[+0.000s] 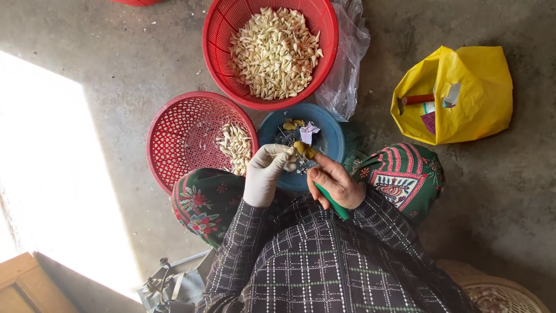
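Keep your right hand [336, 182] firm around the green-handled knife [332, 201], fingers wrapped on the handle and the covered thumb tip [304, 150] braced against the garlic clove [285, 154]; the blade itself is hidden, so work it in short, shallow strokes away from the glove. Your left hand [263, 174], in a white glove, pinches the clove between narrow fingertips over the near rim of the blue bowl [330, 130], letting skins fall inside.

The clove looks pale, small and mostly hidden by your fingers. Just left, a few peeled cloves [235, 146] lie at the right edge of the smaller red basket [179, 136]. Farther off, the larger red basket [223, 58] holds a heap of cloves [275, 52].
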